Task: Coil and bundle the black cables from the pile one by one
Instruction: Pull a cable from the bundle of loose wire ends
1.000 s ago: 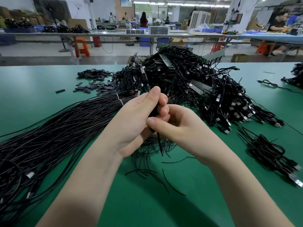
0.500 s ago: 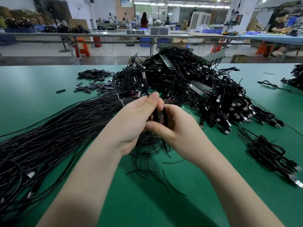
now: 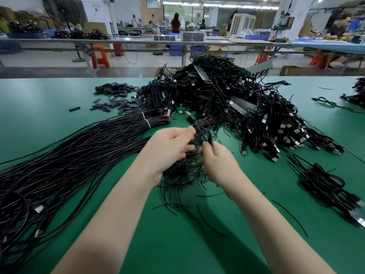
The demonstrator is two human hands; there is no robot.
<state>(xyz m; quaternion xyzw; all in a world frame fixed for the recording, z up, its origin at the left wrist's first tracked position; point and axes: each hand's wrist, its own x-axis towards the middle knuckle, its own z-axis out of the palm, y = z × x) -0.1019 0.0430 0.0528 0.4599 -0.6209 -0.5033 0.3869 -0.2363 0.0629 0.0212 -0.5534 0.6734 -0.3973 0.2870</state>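
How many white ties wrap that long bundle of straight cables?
2: one white tie nearer the bundle's far end, another white tie just below it. More may be hidden.

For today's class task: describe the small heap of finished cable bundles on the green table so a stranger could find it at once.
Start at the green table and find the huge tangled cable pile at its far middle. Move to the near right of that pile, right of the person's right hand: the small heap of bundled cables lies there. Unlike the long straight cables on the left, these are short, tight coils.

No text or label can be read anywhere.
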